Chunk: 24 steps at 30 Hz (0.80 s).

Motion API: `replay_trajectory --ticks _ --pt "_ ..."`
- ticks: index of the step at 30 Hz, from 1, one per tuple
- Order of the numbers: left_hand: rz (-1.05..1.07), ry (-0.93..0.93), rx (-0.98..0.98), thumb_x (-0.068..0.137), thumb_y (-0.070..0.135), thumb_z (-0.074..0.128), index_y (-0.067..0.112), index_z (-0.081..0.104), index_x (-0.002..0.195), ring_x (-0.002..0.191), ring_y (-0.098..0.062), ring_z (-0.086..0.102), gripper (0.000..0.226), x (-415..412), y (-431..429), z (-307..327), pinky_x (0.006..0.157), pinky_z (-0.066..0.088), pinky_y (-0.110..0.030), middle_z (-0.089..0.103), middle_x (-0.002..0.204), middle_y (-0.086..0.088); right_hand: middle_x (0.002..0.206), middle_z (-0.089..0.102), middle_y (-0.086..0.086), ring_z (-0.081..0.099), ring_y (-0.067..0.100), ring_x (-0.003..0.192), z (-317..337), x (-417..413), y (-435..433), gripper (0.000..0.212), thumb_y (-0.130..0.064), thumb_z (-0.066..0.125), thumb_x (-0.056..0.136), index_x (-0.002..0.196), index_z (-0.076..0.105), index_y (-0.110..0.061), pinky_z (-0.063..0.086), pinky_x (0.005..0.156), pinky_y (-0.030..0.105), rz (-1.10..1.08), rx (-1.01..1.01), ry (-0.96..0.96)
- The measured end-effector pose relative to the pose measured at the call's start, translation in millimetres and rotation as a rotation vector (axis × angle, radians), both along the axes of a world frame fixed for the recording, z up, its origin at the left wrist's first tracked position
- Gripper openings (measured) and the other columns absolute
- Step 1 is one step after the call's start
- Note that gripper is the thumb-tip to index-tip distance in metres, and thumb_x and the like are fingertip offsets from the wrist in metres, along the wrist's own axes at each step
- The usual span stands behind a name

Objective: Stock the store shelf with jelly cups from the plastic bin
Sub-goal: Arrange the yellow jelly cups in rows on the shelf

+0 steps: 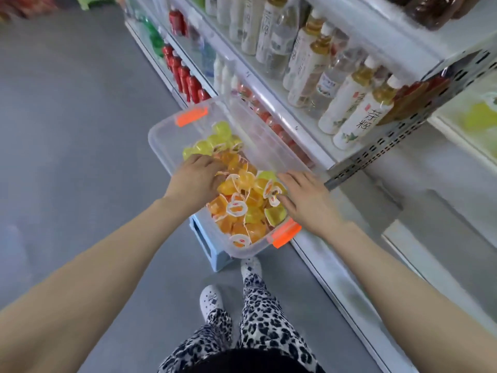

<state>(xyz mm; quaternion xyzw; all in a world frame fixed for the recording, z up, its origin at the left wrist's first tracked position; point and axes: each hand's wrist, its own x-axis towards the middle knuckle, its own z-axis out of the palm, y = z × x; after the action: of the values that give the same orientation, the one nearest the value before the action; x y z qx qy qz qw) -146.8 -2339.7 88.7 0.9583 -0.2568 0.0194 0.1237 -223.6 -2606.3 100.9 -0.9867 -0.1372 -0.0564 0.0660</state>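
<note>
A clear plastic bin [160, 146] with orange latches [285, 235] holds a heap of orange and yellow-green jelly cups [243, 211]. Both of my hands are inside it. My left hand [197, 176] is at the bin's left side, its fingers curled down into the pile around some cups. My right hand [305, 200] reaches in from the right, and its thumb and bent fingers pinch a cup with a white lid [271, 189]. The white store shelf [320, 146] runs along the right.
The bin sits on a light blue stool [207, 246] on the grey floor, close against the shelf's base. Rows of tea and water bottles [349, 103] fill the shelf above, and red bottles [185, 79] stand lower down. Blurred yellow-green goods [480, 117] lie beyond a perforated upright [403, 130].
</note>
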Motion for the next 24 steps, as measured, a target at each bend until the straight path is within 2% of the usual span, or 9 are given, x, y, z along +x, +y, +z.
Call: replay_trajectory --ticks 2,4,8,13,16,18,21,24 --pt "0.024 0.072 0.047 0.093 0.037 0.038 0.015 0.069 0.114 0.105 -0.035 0.058 0.043 1.8 5.2 -14.4 0.096 0.046 -0.044 0.068 0.107 -0.010 0.125 0.061 0.009 0.059 0.032 0.111 -9.0 17.5 5.0 0.048 -0.025 0.066 0.088 0.132 0.056 -0.012 0.049 0.089 0.040 0.005 -0.018 0.141" --pt "0.035 0.098 0.084 0.097 0.037 0.042 0.018 0.066 0.119 0.111 -0.033 0.056 0.038 -1.5 8.5 -27.1 0.102 0.040 -0.043 0.066 0.114 -0.007 0.135 0.054 0.008 0.054 0.031 0.119 -15.8 37.4 9.1 0.052 -0.018 0.062 0.091 0.141 0.047 -0.014 0.047 0.092 0.039 -0.016 -0.066 0.309" --pt "0.082 0.068 0.057 0.098 0.040 0.048 0.025 0.066 0.119 0.114 -0.027 0.057 0.031 -3.9 6.7 -35.1 0.104 0.037 -0.041 0.066 0.117 0.000 0.121 0.056 0.011 0.057 0.031 0.107 -36.6 79.4 12.6 0.056 0.006 0.053 0.082 0.135 0.047 -0.011 0.050 0.086 0.044 0.090 -0.228 0.427" --pt "0.125 0.118 0.079 0.099 0.045 0.044 0.030 0.065 0.120 0.115 -0.023 0.055 0.034 -2.1 5.6 -40.6 0.101 0.040 -0.037 0.065 0.119 0.003 0.117 0.060 0.018 0.057 0.033 0.107 -42.4 117.9 38.7 0.041 -0.002 0.051 0.087 0.128 0.048 -0.001 0.042 0.093 0.038 0.115 -0.437 0.498" --pt "0.126 0.122 0.118 0.099 0.046 0.043 0.029 0.063 0.122 0.115 -0.023 0.055 0.035 -2.4 4.9 -37.9 0.098 0.042 -0.037 0.063 0.121 0.002 0.107 0.065 0.012 0.061 0.029 0.100 -44.4 129.2 51.8 0.027 -0.001 0.049 0.089 0.113 0.061 -0.003 0.042 0.094 0.038 0.135 -0.591 0.568" --pt "0.101 0.137 0.152 0.099 0.046 0.043 0.028 0.059 0.127 0.117 -0.023 0.053 0.037 2.2 3.4 -34.6 0.096 0.043 -0.037 0.059 0.126 0.001 0.112 0.065 0.009 0.058 0.027 0.108 -45.4 132.5 56.6 0.025 -0.004 0.050 0.091 0.112 0.064 -0.008 0.039 0.100 0.037 0.121 -0.670 0.648" --pt "0.089 0.207 0.133 0.098 0.041 0.047 0.025 0.052 0.135 0.122 -0.027 0.048 0.041 23.1 -1.1 -30.2 0.098 0.044 -0.039 0.053 0.134 -0.004 0.130 0.056 0.006 0.044 0.025 0.124 -47.1 139.5 64.0 0.029 -0.015 0.054 0.094 0.121 0.062 -0.016 0.032 0.106 0.035 0.111 -0.781 0.728" --pt "0.132 0.230 0.110 0.098 0.034 0.047 0.020 0.043 0.141 0.125 -0.030 0.044 0.045 58.2 -10.6 -34.1 0.097 0.046 -0.044 0.046 0.141 -0.007 0.129 0.056 0.004 0.041 0.027 0.122 -59.2 139.5 63.2 0.029 -0.016 0.054 0.092 0.120 0.062 -0.016 0.031 0.104 0.038 0.099 -0.834 0.807"
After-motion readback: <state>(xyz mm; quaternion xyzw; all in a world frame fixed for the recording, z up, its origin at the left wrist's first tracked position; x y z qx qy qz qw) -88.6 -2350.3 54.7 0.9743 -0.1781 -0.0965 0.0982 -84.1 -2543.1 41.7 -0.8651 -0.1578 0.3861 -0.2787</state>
